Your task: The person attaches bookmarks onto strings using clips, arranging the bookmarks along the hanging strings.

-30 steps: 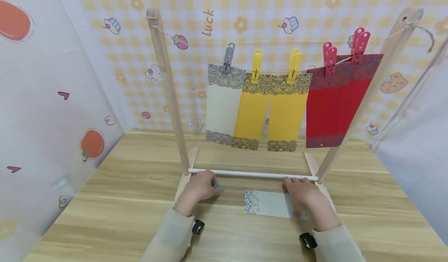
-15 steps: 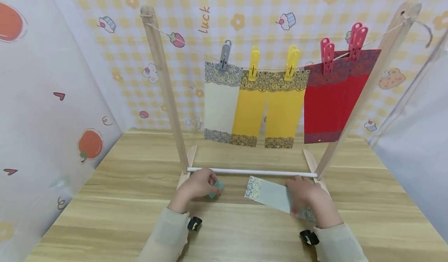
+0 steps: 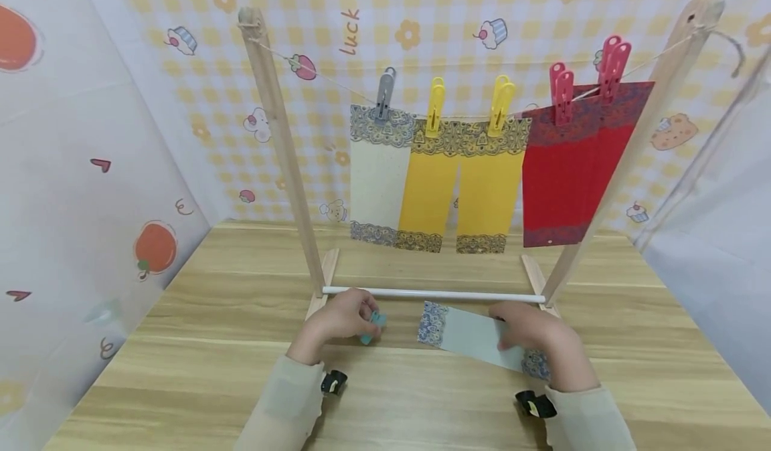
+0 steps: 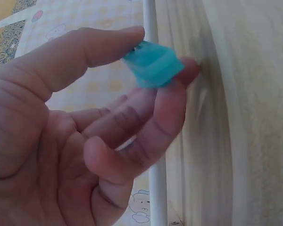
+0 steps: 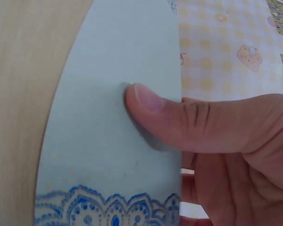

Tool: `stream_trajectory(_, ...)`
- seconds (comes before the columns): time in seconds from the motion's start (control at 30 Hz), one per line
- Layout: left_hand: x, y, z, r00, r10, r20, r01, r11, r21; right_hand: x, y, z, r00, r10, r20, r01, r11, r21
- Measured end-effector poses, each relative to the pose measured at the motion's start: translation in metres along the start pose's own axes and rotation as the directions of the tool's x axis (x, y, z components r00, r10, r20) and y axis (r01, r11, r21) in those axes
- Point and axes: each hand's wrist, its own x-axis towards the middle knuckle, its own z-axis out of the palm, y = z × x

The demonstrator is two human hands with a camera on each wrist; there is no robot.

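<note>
Near the left end of the white rod, my left hand [image 3: 342,316] pinches a small teal clothespin [image 4: 155,66] between thumb and fingertips. My right hand [image 3: 533,327] holds a pale blue paper strip [image 3: 472,334] low over the table, with the thumb [image 5: 151,106] on its face and the other fingers behind it. Blue lace-like print marks both ends of the strip. It lies slanted, its left end farther from me than its right. Between the hands, the strip's free end points toward the clothespin.
A wooden frame with a left post [image 3: 280,150], a right post [image 3: 638,143] and a white rod [image 3: 434,295] stands just beyond the hands. From its string hang a cream strip [image 3: 378,176], yellow strips [image 3: 490,190] and red strips [image 3: 560,183], held by grey, yellow and pink clothespins.
My right hand has turned the paper strip from nearly level to slanted, and its thumb now shows on the paper. The teal clothespin has turned in my left fingers.
</note>
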Motion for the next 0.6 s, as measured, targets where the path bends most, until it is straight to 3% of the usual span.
stream_trajectory(0.33,0.0003,0.0021,-0.0021,0.998,0.064,-0.002,-0.064,0.997,-0.038,-0.0027,-0.0052,-0.0041,0.993,-0.115,0.011,0.114,0.992,0.048)
stream_trajectory(0.6,0.0002,0.0038,-0.0063,0.995,0.098,-0.032,-0.101,0.988,-0.120,-0.0055,-0.0049,-0.0090,0.989,-0.149,0.007,0.149,0.987,0.057)
